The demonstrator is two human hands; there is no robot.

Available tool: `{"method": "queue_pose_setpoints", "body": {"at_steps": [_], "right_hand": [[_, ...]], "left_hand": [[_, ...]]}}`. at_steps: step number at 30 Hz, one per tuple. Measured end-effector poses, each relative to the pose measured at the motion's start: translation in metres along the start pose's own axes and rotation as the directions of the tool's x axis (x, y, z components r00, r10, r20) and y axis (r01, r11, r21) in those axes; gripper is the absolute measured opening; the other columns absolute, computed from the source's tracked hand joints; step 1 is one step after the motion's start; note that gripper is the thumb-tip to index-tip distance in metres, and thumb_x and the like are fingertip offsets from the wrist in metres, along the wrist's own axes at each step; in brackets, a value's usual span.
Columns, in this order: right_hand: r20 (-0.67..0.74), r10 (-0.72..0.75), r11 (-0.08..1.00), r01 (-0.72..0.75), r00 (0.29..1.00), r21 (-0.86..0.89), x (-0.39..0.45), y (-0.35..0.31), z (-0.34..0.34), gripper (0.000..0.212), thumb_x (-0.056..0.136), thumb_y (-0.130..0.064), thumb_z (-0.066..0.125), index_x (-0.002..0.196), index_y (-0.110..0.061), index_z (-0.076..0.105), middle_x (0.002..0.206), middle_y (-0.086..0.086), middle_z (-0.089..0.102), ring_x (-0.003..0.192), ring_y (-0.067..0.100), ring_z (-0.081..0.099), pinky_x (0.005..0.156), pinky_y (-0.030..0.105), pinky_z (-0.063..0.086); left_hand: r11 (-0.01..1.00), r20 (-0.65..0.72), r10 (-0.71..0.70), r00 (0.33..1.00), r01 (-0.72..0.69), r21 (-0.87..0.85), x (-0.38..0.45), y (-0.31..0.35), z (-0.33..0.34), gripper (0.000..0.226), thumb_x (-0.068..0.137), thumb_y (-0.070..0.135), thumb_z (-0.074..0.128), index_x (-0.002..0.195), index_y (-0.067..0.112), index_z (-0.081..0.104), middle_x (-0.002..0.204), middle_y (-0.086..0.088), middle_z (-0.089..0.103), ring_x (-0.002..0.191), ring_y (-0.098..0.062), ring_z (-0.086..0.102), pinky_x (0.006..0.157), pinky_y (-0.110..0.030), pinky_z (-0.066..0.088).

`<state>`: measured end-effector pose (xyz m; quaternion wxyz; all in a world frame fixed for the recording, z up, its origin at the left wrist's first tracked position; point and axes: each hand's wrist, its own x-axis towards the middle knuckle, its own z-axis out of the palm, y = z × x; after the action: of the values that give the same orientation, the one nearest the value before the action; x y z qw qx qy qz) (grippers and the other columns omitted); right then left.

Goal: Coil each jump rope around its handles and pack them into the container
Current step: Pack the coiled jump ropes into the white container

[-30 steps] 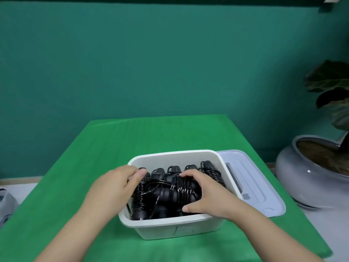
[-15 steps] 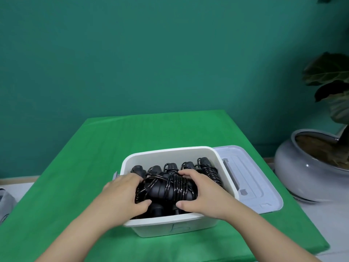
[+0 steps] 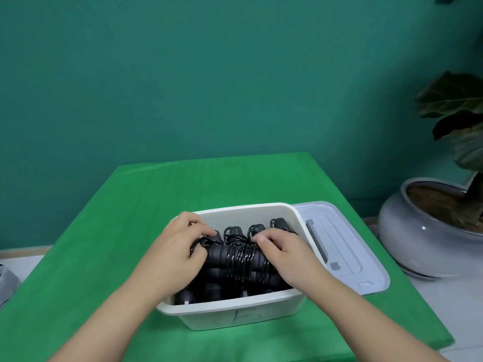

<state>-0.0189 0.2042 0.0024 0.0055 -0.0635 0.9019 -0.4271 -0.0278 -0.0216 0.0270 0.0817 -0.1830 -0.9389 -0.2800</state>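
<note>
A white container (image 3: 248, 208) stands on the green cloth, packed with several black coiled jump ropes (image 3: 235, 232) standing side by side. One more coiled jump rope (image 3: 241, 258) lies crosswise on top of them, its cord wound round the handles. My left hand (image 3: 180, 253) curls over its left end, fingers reaching to the far side. My right hand (image 3: 286, 256) curls over its right end and hides that part. The handle ends of the lower ropes show along the near wall.
The container's pale lid (image 3: 342, 246) lies flat just right of it, touching its side. A grey plant pot (image 3: 423, 241) with dark leaves stands off the table to the right. The green cloth (image 3: 104, 257) stretches left and behind. A grey object (image 3: 5, 280) sits at the left edge.
Both hands have settled the top rope bundle lower onto the packed ropes. My left hand moved from the near left side up over the bundle's left end.
</note>
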Motion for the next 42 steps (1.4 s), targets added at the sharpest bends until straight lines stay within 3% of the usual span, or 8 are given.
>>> {"method": "queue_pose_setpoints", "body": {"at_steps": [3, 7, 14, 20, 25, 29, 36, 42], "right_hand": [[0.069, 0.032, 0.998, -0.027, 0.997, -0.062, 0.007, 0.000, 0.002, 0.056, 0.099, -0.046, 0.041, 0.073, 0.000, 0.058, 0.045, -0.005, 0.035, 0.049, 0.014, 0.036, 0.057, 0.027, 0.035], [0.185, 0.077, 0.985, -0.046, 0.980, -0.169, 0.018, -0.004, 0.001, 0.057, 0.098, -0.051, 0.039, 0.054, -0.017, 0.027, 0.046, -0.004, 0.025, 0.045, 0.015, 0.026, 0.056, 0.031, 0.030], [0.345, 0.106, 0.966, -0.015, 0.933, -0.257, 0.029, -0.006, -0.007, 0.059, 0.096, -0.055, 0.041, 0.053, -0.018, 0.024, 0.048, 0.000, 0.023, 0.042, 0.015, 0.024, 0.049, 0.030, 0.023], [0.366, 0.017, 0.886, 0.156, 0.930, -0.437, 0.033, -0.013, 0.000, 0.060, 0.099, -0.052, 0.033, 0.054, -0.014, 0.037, 0.052, 0.002, 0.038, 0.052, 0.020, 0.038, 0.057, 0.034, 0.032], [0.147, -0.267, 0.692, 0.296, 0.952, -0.658, 0.022, -0.007, 0.007, 0.058, 0.099, -0.053, 0.018, 0.064, -0.017, 0.047, 0.073, 0.002, 0.058, 0.070, 0.023, 0.057, 0.057, 0.030, 0.034], [-0.113, -0.491, 0.772, 0.371, 0.864, -0.516, 0.009, 0.025, 0.007, 0.045, 0.090, -0.047, 0.038, 0.063, -0.020, 0.063, 0.066, -0.010, 0.061, 0.069, 0.013, 0.057, 0.057, 0.023, 0.043], [-0.545, -0.216, 0.976, 0.177, 0.810, -0.124, -0.017, 0.077, -0.020, 0.033, 0.093, -0.037, 0.037, 0.090, -0.024, 0.067, 0.091, -0.021, 0.061, 0.091, -0.002, 0.049, 0.084, 0.003, 0.032], [-0.414, 0.046, 0.984, -0.112, 0.909, -0.137, -0.035, 0.138, -0.014, 0.017, 0.096, -0.020, 0.051, 0.109, -0.016, 0.062, 0.102, -0.010, 0.055, 0.100, 0.013, 0.052, 0.086, 0.029, 0.043]], "left_hand": [[0.994, 0.044, 0.009, 0.999, -0.013, 0.105, 0.007, -0.003, -0.006, 0.035, 0.086, 0.011, 0.051, 0.112, 0.031, 0.061, 0.114, 0.019, 0.050, 0.111, -0.007, 0.047, 0.099, -0.028, 0.036], [0.934, 0.073, -0.036, 0.997, 0.008, 0.357, 0.015, -0.011, -0.015, 0.038, 0.085, 0.027, 0.057, 0.122, 0.039, 0.054, 0.134, 0.017, 0.039, 0.129, -0.011, 0.031, 0.110, -0.038, 0.020], [0.991, 0.100, -0.102, 0.990, 0.110, -0.079, 0.011, -0.016, -0.011, 0.053, 0.077, 0.059, 0.047, 0.125, 0.037, 0.048, 0.135, 0.015, 0.037, 0.125, 0.000, 0.036, 0.112, -0.030, 0.026], [0.989, 0.374, -0.126, 0.919, 0.088, 0.116, 0.002, 0.010, 0.039, 0.085, 0.074, 0.075, 0.011, 0.147, 0.033, 0.024, 0.156, 0.007, 0.023, 0.143, -0.009, 0.018, 0.117, -0.029, 0.015], [0.966, 0.337, -0.149, 0.930, 0.064, 0.250, 0.010, 0.009, 0.043, 0.104, 0.053, 0.087, -0.022, 0.146, 0.049, 0.006, 0.152, 0.011, -0.032, 0.145, -0.026, -0.016, 0.117, -0.046, -0.004], [0.918, 0.216, -0.169, 0.962, 0.074, 0.390, 0.012, 0.017, 0.043, 0.088, 0.065, 0.079, -0.011, 0.145, 0.048, 0.009, 0.151, 0.011, -0.034, 0.144, -0.029, -0.017, 0.117, -0.051, -0.002], [0.807, 0.097, -0.414, 0.905, 0.315, 0.500, 0.017, 0.026, 0.044, 0.087, 0.082, 0.076, 0.013, 0.151, 0.026, -0.006, 0.155, -0.015, -0.022, 0.142, -0.036, -0.022, 0.115, -0.051, -0.006], [0.962, 0.304, -0.274, 0.913, 0.262, 0.078, 0.014, 0.014, 0.049, 0.076, 0.090, 0.062, 0.030, 0.152, 0.025, 0.007, 0.158, 0.007, 0.007, 0.146, -0.018, 0.007, 0.116, -0.033, 0.011]]}}
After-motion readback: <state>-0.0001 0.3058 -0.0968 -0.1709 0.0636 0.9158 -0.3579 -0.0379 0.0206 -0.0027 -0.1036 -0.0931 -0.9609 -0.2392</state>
